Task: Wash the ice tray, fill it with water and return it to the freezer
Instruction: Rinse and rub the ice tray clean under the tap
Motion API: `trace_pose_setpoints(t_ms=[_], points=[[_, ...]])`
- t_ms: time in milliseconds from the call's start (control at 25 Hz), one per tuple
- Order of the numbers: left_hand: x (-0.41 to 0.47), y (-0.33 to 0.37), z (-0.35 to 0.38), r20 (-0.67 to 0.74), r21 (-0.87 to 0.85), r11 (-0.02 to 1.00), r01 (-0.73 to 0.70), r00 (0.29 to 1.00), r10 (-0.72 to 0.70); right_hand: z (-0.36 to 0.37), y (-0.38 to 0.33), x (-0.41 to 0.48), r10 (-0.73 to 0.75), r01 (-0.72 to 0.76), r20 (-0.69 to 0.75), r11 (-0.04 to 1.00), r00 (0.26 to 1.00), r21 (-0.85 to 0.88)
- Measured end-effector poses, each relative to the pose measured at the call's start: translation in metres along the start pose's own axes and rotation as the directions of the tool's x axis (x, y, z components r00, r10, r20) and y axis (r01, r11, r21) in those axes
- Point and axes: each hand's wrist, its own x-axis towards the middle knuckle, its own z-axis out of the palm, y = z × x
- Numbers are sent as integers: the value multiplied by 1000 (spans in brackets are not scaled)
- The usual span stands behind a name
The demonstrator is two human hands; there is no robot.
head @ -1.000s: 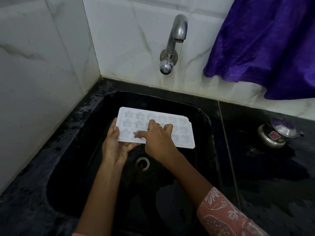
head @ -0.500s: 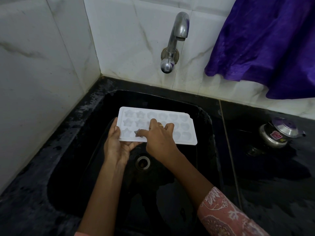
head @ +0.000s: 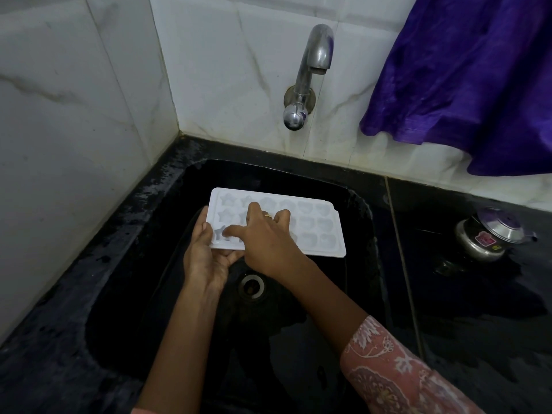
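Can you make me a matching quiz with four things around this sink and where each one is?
Things:
1. ice tray
2. tap
3. purple cloth
4. steel pot

Places:
A. on the black counter, right of the sink
B. hanging against the wall tiles, upper right
C. held over the sink basin
D. mounted on the wall above the sink

Pairs: 1-C, 2-D, 3-B, 4-A

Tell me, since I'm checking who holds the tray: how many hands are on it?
2. The left hand grips the ice tray at its near-left corner; the right hand lies on top, fingers in the moulds.
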Motion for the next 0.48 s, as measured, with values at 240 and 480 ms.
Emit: trace_pose_setpoints(t_ms=[240,480], points=[[-1,-2,2,-2,-1,1000,-9,1000,9,8,-3,6,-19,19,4,1000,1000,2],[0,-4,4,4,19,1000,-21,1000,21,10,-2,7,-17,14,-45,999,999,-47]])
